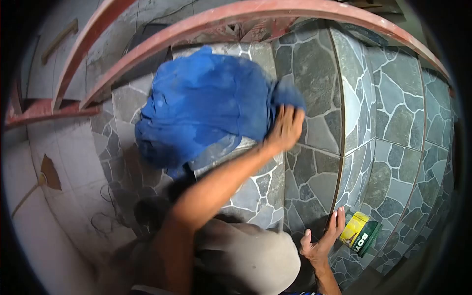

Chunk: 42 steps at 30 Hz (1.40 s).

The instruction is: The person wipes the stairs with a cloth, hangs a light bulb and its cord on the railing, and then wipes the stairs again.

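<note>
A crumpled blue cloth (pixel 211 103) lies spread over the stone-patterned tiles. My left hand (pixel 287 128) reaches across and grips the cloth's right end, which is slightly blurred. Lower right, my right hand (pixel 324 241) has its thumb and fingers apart, with nothing seen between them. Its fingertips are beside a green and yellow tub (pixel 361 233), which is tilted on the tiles; whether they touch it is unclear.
Curved red metal bars (pixel 255 11) arch across the top and upper left. Tiled steps (pixel 398 123) with raised edges run down the right. My beige-clad knee (pixel 265 260) is at the bottom centre. A brown, leaf-shaped piece (pixel 50 173) and thin wire (pixel 101 222) are at left.
</note>
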### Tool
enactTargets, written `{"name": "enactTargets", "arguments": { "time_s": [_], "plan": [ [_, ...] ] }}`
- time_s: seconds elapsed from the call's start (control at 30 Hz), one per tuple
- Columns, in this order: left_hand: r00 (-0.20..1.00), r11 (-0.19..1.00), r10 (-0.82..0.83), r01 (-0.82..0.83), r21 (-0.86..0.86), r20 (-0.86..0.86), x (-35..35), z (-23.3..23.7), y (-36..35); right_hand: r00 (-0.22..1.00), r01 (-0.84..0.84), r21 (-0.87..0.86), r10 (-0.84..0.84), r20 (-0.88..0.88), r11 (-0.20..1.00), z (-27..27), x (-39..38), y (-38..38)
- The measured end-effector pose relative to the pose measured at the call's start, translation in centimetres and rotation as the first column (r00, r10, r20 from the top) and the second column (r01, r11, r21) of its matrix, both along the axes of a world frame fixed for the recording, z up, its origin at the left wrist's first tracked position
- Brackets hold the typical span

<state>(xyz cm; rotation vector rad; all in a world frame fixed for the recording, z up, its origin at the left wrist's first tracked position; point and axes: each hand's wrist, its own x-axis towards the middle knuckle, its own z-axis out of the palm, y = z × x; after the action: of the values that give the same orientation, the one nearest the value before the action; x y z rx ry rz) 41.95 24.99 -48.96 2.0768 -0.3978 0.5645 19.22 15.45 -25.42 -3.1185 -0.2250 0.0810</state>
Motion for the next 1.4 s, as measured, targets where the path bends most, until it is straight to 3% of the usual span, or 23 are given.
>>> {"name": "enactTargets", "arguments": {
  "time_s": [0.1,0.17,0.2,0.23,0.27,0.37,0.4,0.5,0.57,0.6,0.67,0.7,0.73,0.77,0.87,1.0,1.1,1.13,1.17,1.23,1.3,1.37,1.4],
  "plan": [
    [0.903,0.895,0.321,-0.387,0.22,0.285,11.1,-2.4,1.3,1.0,-0.003,-0.01,0.003,-0.009,1.0,0.1,0.2,-0.1],
    [0.962,1.0,0.006,0.0,0.022,-0.272,15.1,1.1,4.8,1.0,0.0,0.003,0.001,-0.006,1.0,0.0,-0.1,0.0],
    [0.971,0.991,0.061,-0.032,0.129,-0.232,14.4,1.4,4.3,1.0,-0.002,0.006,0.002,-0.001,1.0,0.0,-0.1,0.0],
    [0.976,0.971,0.11,-0.066,0.23,-0.185,12.4,1.4,2.7,1.0,-0.001,0.006,0.001,0.006,1.0,0.1,0.0,0.1],
    [0.844,0.784,0.419,-0.523,0.335,0.336,8.7,-1.1,-0.4,1.0,0.005,-0.002,-0.005,-0.001,1.0,0.4,0.1,0.2],
    [0.998,0.955,-0.05,0.06,0.291,-0.039,-2.5,1.1,-0.4,1.0,-0.001,0.007,0.001,-0.009,1.0,0.2,0.3,0.1],
    [0.994,0.987,-0.089,0.079,-0.142,-0.068,-3.4,1.1,-0.3,1.0,0.001,0.017,-0.001,-0.003,1.0,0.1,0.1,-0.1],
    [0.937,0.961,-0.257,0.274,0.04,-0.238,-0.8,1.1,1.1,1.0,-0.005,0.011,0.005,-0.006,1.0,-0.1,0.2,0.2],
    [0.99,0.989,-0.107,0.115,0.096,-0.087,4.8,0.9,2.0,1.0,0.002,0.001,-0.002,-0.01,1.0,0.0,0.2,0.3],
    [0.977,0.971,0.111,-0.145,0.189,0.181,9.3,-1.5,2.0,1.0,0.004,-0.006,-0.004,-0.016,1.0,0.0,0.2,0.3],
    [0.984,0.982,0.17,-0.165,-0.091,0.047,15.1,-2.6,3.0,1.0,0.013,-0.011,-0.013,-0.009,1.0,0.0,0.0,0.3],
    [0.95,0.892,-0.116,-0.029,-0.451,-0.291,16.5,-1.3,3.9,1.0,0.009,-0.007,-0.009,-0.009,1.0,0.1,0.0,0.3],
    [0.977,0.997,0.076,-0.08,-0.012,-0.2,15.1,-1.0,3.5,1.0,0.006,-0.002,-0.006,-0.005,1.0,0.1,0.1,0.3],
    [0.961,0.933,0.273,-0.274,0.233,0.04,12.8,-2.9,0.7,1.0,0.001,0.001,-0.001,-0.004,1.0,0.2,0.2,0.4],
    [0.993,0.99,0.107,-0.111,0.083,0.048,0.2,0.7,-0.4,1.0,-0.005,-0.013,0.005,-0.005,1.0,0.3,0.3,0.4],
    [0.997,0.971,-0.066,0.057,-0.232,-0.03,-0.4,0.8,1.0,1.0,-0.007,0.011,0.007,0.002,1.0,-0.1,0.2,0.1],
    [1.0,0.972,0.013,-0.014,0.235,0.005,5.6,0.4,2.4,1.0,0.005,0.004,-0.005,-0.009,1.0,-0.2,0.1,0.2],
    [0.962,0.912,0.211,-0.258,0.32,0.175,8.7,-0.6,2.7,1.0,0.01,0.001,-0.01,-0.012,1.0,-0.2,0.1,0.2],
    [0.937,0.911,0.259,-0.318,0.262,0.237,11.9,-1.2,3.3,1.0,0.018,-0.001,-0.018,-0.014,1.0,-0.1,0.0,0.3],
    [0.99,0.987,-0.036,0.014,-0.158,-0.138,14.1,0.5,5.6,1.0,0.016,-0.004,-0.016,-0.013,1.0,0.0,0.0,0.4],
    [0.946,0.945,0.313,-0.3,-0.132,0.086,11.9,-2.5,1.2,1.0,0.021,-0.013,-0.021,-0.012,1.0,0.3,-0.3,0.7],
    [0.996,0.996,0.083,-0.081,0.046,-0.026,3.3,0.5,1.2,1.0,0.009,-0.029,-0.009,-0.004,1.0,0.1,0.1,0.6],
    [0.982,0.964,0.062,-0.104,-0.244,-0.176,0.6,1.9,0.9,1.0,0.002,-0.019,-0.002,-0.001,1.0,0.0,0.2,0.6]
  ]
}}
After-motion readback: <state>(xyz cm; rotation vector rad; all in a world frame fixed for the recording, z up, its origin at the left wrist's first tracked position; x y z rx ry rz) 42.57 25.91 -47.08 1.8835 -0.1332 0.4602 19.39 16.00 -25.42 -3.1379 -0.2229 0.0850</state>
